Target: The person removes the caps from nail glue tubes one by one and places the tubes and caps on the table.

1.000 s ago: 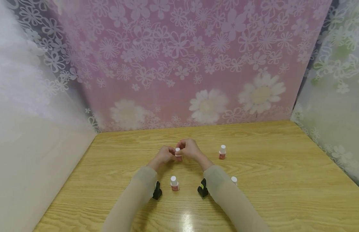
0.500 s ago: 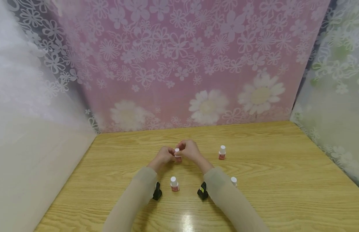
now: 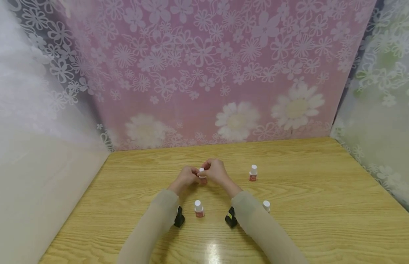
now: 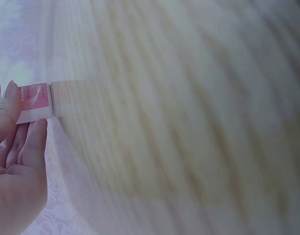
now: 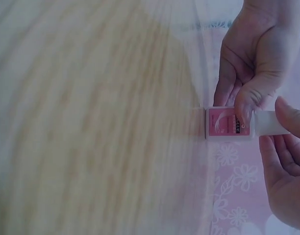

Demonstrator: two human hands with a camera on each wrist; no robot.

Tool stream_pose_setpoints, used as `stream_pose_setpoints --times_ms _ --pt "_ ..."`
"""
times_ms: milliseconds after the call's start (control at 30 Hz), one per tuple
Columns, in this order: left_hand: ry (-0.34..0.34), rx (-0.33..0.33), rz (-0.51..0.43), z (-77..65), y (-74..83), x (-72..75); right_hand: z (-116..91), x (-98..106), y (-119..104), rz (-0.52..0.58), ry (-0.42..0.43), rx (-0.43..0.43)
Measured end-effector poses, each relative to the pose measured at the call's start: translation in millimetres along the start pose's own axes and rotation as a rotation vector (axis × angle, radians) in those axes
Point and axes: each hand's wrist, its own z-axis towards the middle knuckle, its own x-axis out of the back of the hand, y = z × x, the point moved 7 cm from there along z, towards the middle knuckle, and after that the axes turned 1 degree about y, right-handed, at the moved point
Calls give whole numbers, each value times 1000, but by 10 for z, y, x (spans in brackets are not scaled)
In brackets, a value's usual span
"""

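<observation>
Pink-labelled white bottle, barely shifted

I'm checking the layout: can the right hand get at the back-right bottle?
Probably yes: nothing stands between the right hand and the upright back-right bottle. But the fingers pinch the white cap of the held bottle and must release first.

The tabletop looks like smooth, glossy wood, the bottle and its cap smooth plastic, the sleeves matt cloth, and the far sheet smooth, its material unclear.
</observation>
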Motion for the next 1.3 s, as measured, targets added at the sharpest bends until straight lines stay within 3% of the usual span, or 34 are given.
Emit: stream_pose_setpoints --times_ms 333,867,1300 --pt "17 30 17 -17 6 24 42 -1 -3 -26 -58 12" --pt "18 16 40 -14 24 27 84 -27 25 28 -141 51" --pt "21 27 40 -21 3 27 61 -22 13 55 -118 23"
